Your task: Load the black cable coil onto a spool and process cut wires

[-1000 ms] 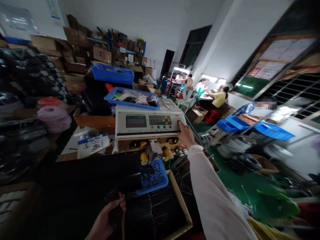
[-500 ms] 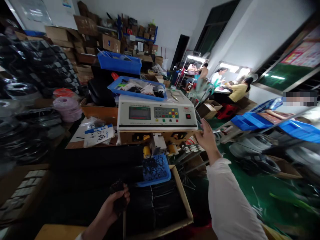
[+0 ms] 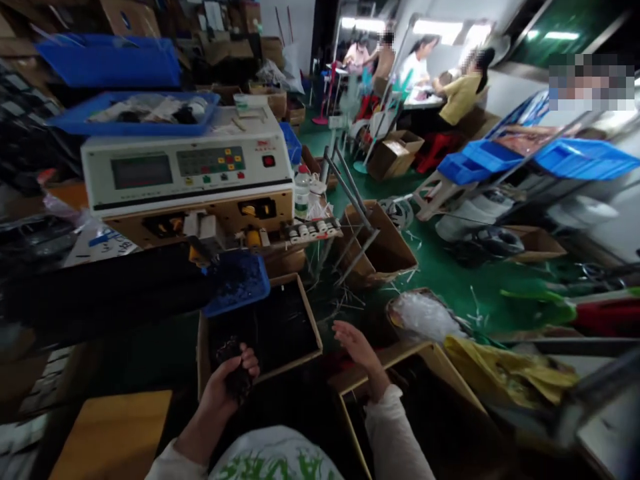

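My left hand (image 3: 219, 395) is wrapped round a dark bundle (image 3: 229, 350), at the near side of a cardboard box (image 3: 309, 312). The bundle looks like a bunch of short black strands, too dim to name surely. Dark strips lie inside that box. To the right, my right hand (image 3: 359, 345) is held in the air with fingers stretched out and nothing in it. Below it a second cardboard box (image 3: 347, 420) stands near my right forearm. A white control-panel machine (image 3: 195, 175) stands ahead, with a blue tray (image 3: 257, 277) of dark bits under its front.
On the machine sits a blue bin (image 3: 135, 123) of small parts. A bottle (image 3: 301, 193) stands at its right side. An open carton (image 3: 383, 243) and a metal stand (image 3: 357, 213) are on the green floor. Several people work at lit tables behind.
My view has turned right and down, so the machine sits further left. My right hand has left the machine's right edge and come back towards me. The left hand still grips the dark bundle.
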